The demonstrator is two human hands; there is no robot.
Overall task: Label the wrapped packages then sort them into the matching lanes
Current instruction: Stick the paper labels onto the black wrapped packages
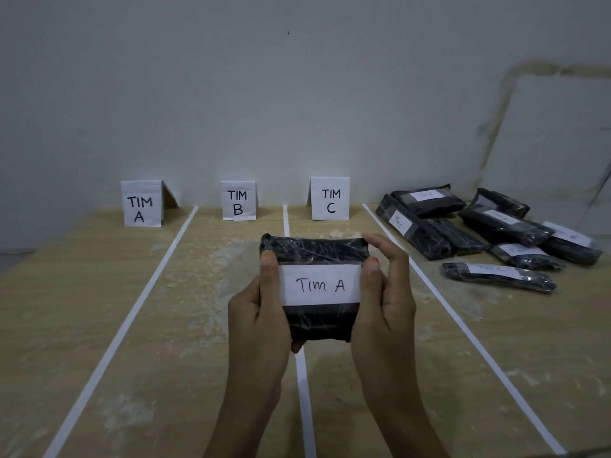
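Bare left hand and right hand, bare forearms, short plain thumbnails.

The worn wooden surface bears three white tape lines. The TIM C sign stands at its back. Left of it stand the TIM B sign and the TIM A sign; right of it lie the labelled wrapped packages.

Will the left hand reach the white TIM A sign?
Probably, once freed: the left hand holds the black wrapped package, but nothing stands before the white paper TIM A sign.
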